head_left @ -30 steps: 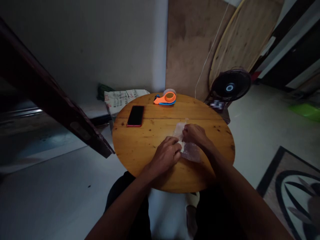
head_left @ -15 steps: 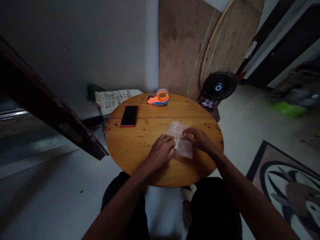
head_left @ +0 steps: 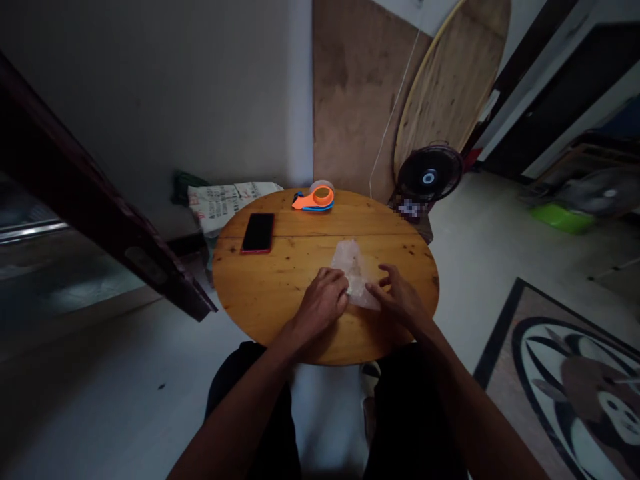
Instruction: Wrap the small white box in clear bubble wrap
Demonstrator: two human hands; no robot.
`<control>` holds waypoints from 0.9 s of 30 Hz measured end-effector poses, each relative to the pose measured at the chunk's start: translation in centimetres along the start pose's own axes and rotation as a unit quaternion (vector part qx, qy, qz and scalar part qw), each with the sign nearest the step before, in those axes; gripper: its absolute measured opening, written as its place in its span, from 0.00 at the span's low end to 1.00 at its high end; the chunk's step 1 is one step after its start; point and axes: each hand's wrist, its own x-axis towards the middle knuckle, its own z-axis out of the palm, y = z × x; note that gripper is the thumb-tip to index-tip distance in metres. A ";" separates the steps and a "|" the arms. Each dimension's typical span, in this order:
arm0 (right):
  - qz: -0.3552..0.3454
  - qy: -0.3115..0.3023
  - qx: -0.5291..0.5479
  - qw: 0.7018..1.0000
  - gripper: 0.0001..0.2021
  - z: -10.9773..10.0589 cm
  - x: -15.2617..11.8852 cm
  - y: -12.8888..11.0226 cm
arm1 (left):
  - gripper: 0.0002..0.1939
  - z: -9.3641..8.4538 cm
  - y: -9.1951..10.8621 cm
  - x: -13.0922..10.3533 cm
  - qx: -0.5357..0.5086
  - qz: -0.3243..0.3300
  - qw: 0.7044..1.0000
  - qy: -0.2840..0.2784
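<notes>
A sheet of clear bubble wrap [head_left: 350,257] lies on the round wooden table [head_left: 280,280] in front of me. Something pale seems to be inside it, but I cannot make out what. My left hand [head_left: 324,297] has its fingers curled down on the wrap's left edge, gripping it. At the right side of the wrap, my right hand [head_left: 397,293] has its fingers apart, with the thumb touching or very near the plastic.
A dark-screened phone [head_left: 258,233] with a red edge lies at the table's left. An orange and blue tape dispenser [head_left: 315,198] stands at the far edge. Beyond the table on the right is a black fan [head_left: 429,177]. A dark wooden post [head_left: 145,260] slants in from the left.
My right hand has let go of the wrap's upper right part, moved down slightly and opened its fingers. The wrap's right side now looks folded inward. My left hand has barely moved.
</notes>
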 end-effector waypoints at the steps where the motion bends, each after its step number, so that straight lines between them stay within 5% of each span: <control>1: 0.005 -0.005 0.011 1.000 0.32 0.3 0.0 -0.1 | 0.06 0.1 0.3 -0.1 0.015 -0.010 1.000 0.001; 12: -0.059 0.088 0.081 0.991 0.24 1.7 0.6 -1.6 | 0.07 -0.5 1.0 -0.2 0.058 -0.016 0.998 -0.034; 19: -0.048 0.072 -0.042 0.995 0.24 1.7 0.9 -2.2 | 0.10 -0.6 0.9 -0.3 0.052 -0.022 0.998 -0.033; 27: -0.043 0.032 -0.037 0.998 0.23 1.8 1.5 -2.0 | 0.12 -0.3 0.9 -0.2 0.079 -0.008 0.996 -0.042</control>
